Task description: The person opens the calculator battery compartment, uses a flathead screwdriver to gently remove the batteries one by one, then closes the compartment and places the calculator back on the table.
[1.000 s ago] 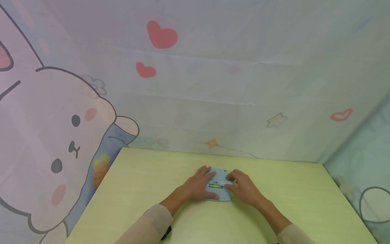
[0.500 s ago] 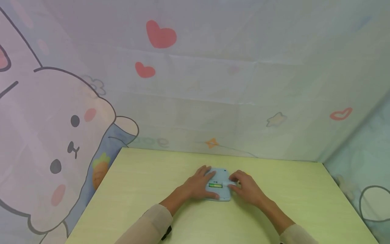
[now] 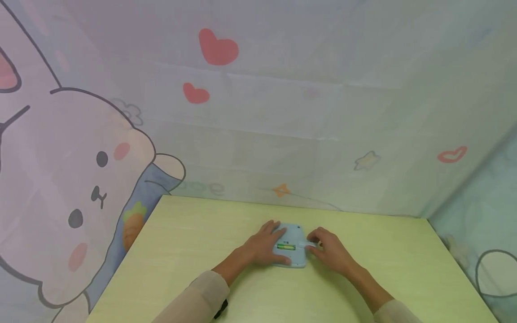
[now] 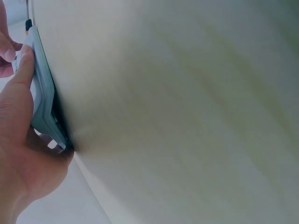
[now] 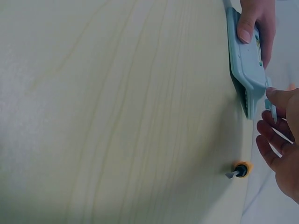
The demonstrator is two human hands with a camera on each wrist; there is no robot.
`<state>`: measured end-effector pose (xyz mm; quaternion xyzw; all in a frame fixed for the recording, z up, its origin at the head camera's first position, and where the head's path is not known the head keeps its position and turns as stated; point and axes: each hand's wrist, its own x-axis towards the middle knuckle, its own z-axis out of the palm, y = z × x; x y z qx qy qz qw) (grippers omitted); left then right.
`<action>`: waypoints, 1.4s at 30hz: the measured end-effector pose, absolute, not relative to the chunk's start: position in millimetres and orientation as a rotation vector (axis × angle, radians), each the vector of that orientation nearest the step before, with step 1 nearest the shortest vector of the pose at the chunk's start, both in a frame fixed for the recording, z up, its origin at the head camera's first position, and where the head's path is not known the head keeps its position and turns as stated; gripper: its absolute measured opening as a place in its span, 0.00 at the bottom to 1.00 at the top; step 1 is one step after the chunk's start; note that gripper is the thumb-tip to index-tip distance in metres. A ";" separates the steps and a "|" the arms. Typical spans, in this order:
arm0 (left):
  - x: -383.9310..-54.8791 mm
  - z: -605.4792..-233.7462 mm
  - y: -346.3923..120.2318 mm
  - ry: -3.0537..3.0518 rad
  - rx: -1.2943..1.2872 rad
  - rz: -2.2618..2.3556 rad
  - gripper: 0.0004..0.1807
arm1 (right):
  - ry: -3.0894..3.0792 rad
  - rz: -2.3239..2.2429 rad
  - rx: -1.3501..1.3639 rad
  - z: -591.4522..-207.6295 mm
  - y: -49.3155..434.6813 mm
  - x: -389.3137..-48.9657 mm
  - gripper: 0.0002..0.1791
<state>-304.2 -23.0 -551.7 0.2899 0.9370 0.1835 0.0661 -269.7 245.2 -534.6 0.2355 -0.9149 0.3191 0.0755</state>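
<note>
A light-blue device (image 3: 295, 257), calculator-like in shape, lies back side up on the table. In its uncovered compartment sits one green battery (image 3: 286, 246). My left hand (image 3: 264, 246) presses on the device's left part with fingers spread; the left wrist view shows its thumb (image 4: 26, 65) lying straight along the surface. At the device's right edge, my right hand (image 3: 332, 252) pinches a small pale-blue battery cover (image 5: 274, 114) between thumb and fingers. Part of the cover is hidden by these fingers. Whether it still touches the device I cannot tell.
A short screwdriver (image 5: 241, 169) with an orange and black handle lies on the table near the right hand. The pale-yellow table (image 3: 202, 233) meets a printed cloth backdrop (image 3: 258, 134) at its far edge.
My right hand has slid the cover rightward, away from the battery, to the device's right edge. The left hand has stayed in place on the device.
</note>
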 end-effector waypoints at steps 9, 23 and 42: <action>-302.1 -551.8 -22.4 2.820 0.851 0.561 0.58 | -2.751 0.969 0.690 -536.8 251.2 -270.2 0.10; -302.9 -553.3 -22.0 2.828 0.848 0.554 0.58 | -2.719 0.956 0.678 -541.3 257.7 -270.6 0.10; -302.2 -551.0 -21.5 2.825 0.846 0.561 0.58 | -2.756 0.949 0.645 -544.3 264.6 -269.0 0.10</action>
